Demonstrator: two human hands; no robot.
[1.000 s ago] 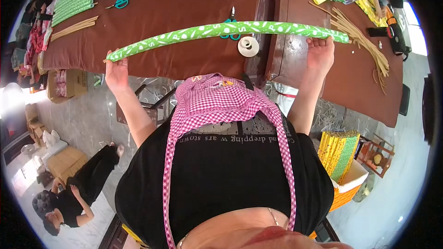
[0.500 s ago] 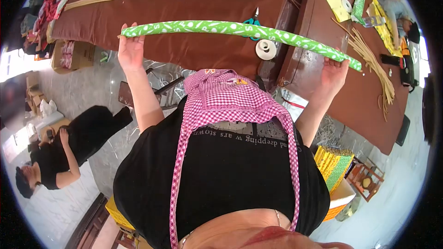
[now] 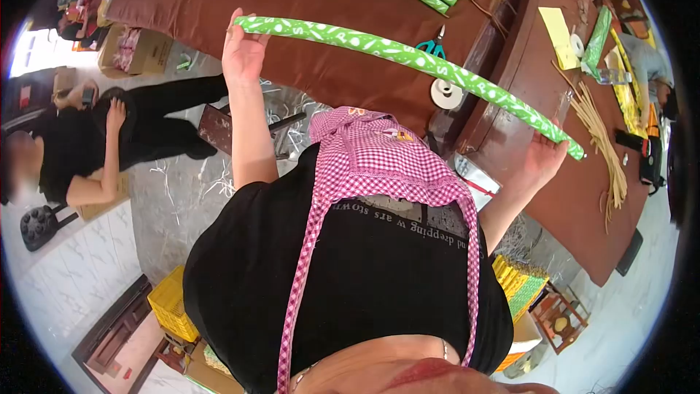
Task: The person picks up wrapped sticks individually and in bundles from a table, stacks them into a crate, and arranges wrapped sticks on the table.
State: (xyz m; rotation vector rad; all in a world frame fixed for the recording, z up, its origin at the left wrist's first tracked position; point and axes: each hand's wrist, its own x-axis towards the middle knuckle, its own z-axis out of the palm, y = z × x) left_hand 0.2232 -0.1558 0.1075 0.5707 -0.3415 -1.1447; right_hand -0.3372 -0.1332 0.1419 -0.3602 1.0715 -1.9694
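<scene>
- The long, slim roll [image 3: 412, 57] in bright green wrapping with a white print was held up in front of the body, slanting down from left to right across the view.
- The left hand [image 3: 245, 52] had its fingers curled round the roll's left end; the right hand [image 3: 543, 157] held it from below near the right end, some of its fingers hidden behind the wrapping.
- It looked light and fairly stiff, with a smooth, perhaps slippery skin; whether the wrapping was paper or film, I could not tell. Its bow could have come from the wide lens.
- Holding close to both ends seemed right; a hard squeeze at the middle might have creased the wrapping.
- Seen from above, the roll passed between the teal-handled scissors [image 3: 432, 47], on its far side, and the white roll of tape [image 3: 446, 101], on its near side.
- On the right, the seam beside the second brown tabletop [image 3: 583, 228] and the loose tan strips [image 3: 607, 157] near the roll's tip could have caught a low sweep.
- Most room for moving lay leftward, over the brown cloth-covered table [image 3: 350, 80], whose near edge ran just beyond the pink-checked apron [image 3: 401, 175].
</scene>
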